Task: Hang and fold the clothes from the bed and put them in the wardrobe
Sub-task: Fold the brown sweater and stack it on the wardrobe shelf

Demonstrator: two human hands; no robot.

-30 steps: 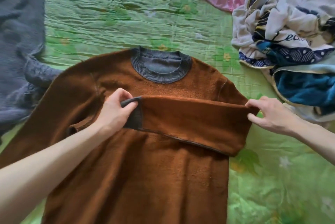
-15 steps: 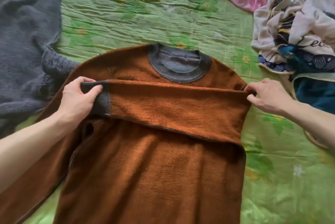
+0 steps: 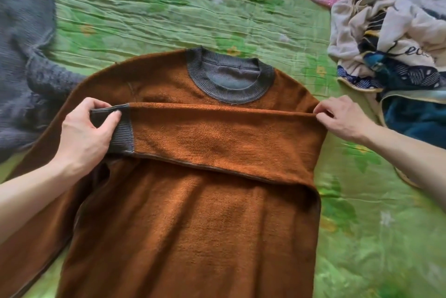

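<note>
The brown sweater (image 3: 193, 225) lay flat on the bed (image 3: 169, 8), its sleeve (image 3: 217, 140) drawn across the chest, the left hand (image 3: 84, 138) pinching the grey cuff (image 3: 120, 128) and the right hand (image 3: 342, 119) gripping the shoulder fold, seemingly to keep the fold taut and square.

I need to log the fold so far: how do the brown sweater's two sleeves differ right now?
The right sleeve is folded flat across the chest; the left sleeve still lies out to the side, unfolded. The left hand pinches the right sleeve's grey cuff and the right hand holds its shoulder fold; nothing holds the left sleeve. The right sleeve shows whole; the left sleeve's end runs out of view. Both are the same brown fabric.
</note>
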